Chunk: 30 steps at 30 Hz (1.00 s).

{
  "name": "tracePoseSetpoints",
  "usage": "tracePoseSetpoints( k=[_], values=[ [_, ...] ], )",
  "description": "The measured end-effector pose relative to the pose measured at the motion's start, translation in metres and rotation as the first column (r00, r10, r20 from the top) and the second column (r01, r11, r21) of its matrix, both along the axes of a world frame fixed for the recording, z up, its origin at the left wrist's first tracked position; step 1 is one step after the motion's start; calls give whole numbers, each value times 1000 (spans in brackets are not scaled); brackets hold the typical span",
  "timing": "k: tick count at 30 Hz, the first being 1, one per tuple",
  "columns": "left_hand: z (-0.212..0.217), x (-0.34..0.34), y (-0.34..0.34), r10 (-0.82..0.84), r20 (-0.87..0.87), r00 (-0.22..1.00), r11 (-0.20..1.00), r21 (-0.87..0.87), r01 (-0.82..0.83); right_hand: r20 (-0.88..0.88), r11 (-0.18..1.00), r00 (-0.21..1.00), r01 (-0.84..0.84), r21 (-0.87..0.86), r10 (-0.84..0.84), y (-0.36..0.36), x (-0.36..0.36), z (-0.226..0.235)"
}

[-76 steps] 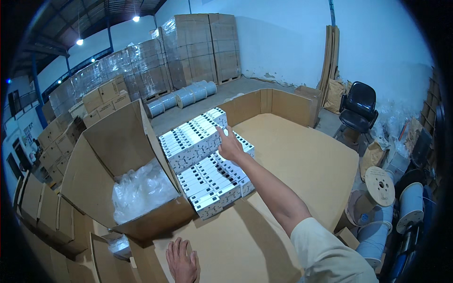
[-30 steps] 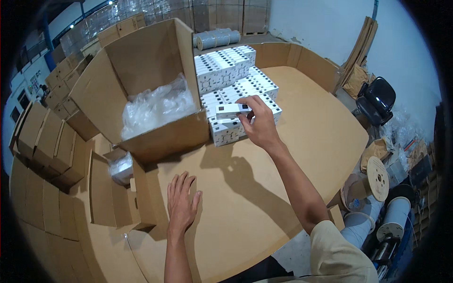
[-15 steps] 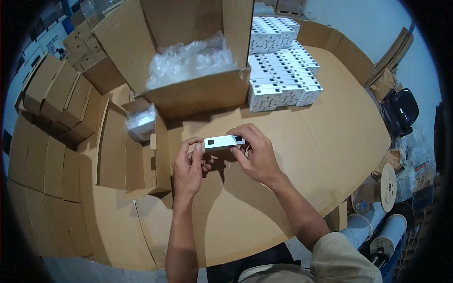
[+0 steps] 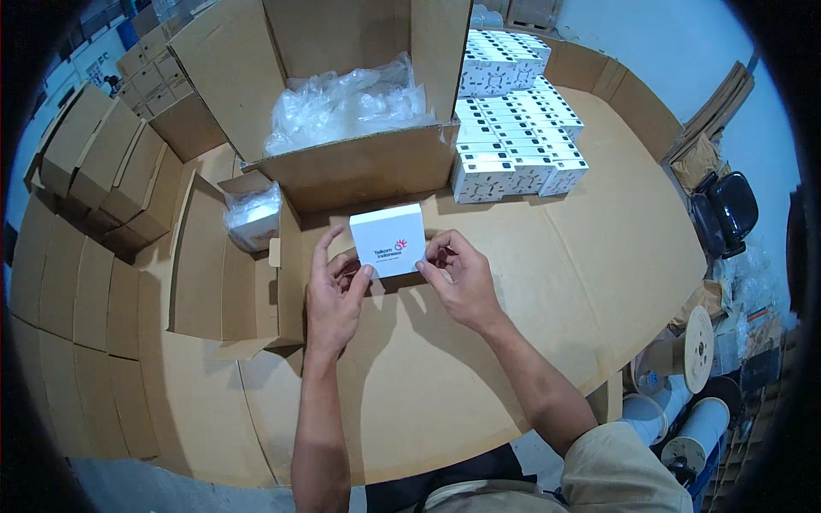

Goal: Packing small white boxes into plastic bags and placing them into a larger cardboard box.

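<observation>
Between my two hands, above the cardboard-covered table, is a small white box (image 4: 387, 236) with a printed broad face turned up toward me. My left hand (image 4: 337, 291) grips its lower left corner, thumb on the front, one finger raised. With thumb and bent fingers, my right hand (image 4: 459, 278) pinches the lower right corner. Left of my hands stands an open carton (image 4: 198, 274); a white box in clear plastic wrap (image 4: 254, 218) lies in its far end. Stacked beyond my right hand are several rows of similar white boxes (image 4: 522, 128).
A large open carton (image 4: 359, 171) full of clear plastic bags (image 4: 351, 107) stands at the back. Closed brown cartons (image 4: 85, 308) line the left side. Off the table's right edge are a black chair (image 4: 723, 209) and cable spools (image 4: 699, 350).
The white box has turned from its narrow edge, with dark squares, to its broad printed face. Both hands still hold it; my right hand's grip has moved to the lower corner.
</observation>
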<state>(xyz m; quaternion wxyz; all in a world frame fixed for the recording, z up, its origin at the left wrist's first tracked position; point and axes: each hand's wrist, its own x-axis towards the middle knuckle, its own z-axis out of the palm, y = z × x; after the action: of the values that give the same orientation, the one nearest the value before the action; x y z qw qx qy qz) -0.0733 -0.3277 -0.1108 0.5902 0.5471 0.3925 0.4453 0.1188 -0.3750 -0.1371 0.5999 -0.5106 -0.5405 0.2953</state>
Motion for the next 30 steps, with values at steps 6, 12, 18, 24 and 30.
tracePoseSetpoints(
  k=[6, 12, 18, 24, 30],
  values=[
    [-21, -6, 6, 11, -166, 986, 989, 147, 14, 138, 978, 990, 66, -196, -39, -2, 2, 14],
    [-17, -8, 6, 29, -414, 910, 983, 176, 48, 269, 963, 963, 53, -264, 20, -3, 6, 15],
    [-10, -8, 4, 43, -452, 891, 976, 209, 59, 314, 966, 948, 28, -256, 55, -2, 6, 12],
    [-8, -8, 3, 75, -398, 914, 945, 320, 61, 338, 984, 940, 21, -178, 41, -1, 5, 13],
    [27, -11, -6, 323, -323, 890, 864, 485, -138, 437, 983, 895, 148, -105, -88, -2, 19, -3]
  ],
)
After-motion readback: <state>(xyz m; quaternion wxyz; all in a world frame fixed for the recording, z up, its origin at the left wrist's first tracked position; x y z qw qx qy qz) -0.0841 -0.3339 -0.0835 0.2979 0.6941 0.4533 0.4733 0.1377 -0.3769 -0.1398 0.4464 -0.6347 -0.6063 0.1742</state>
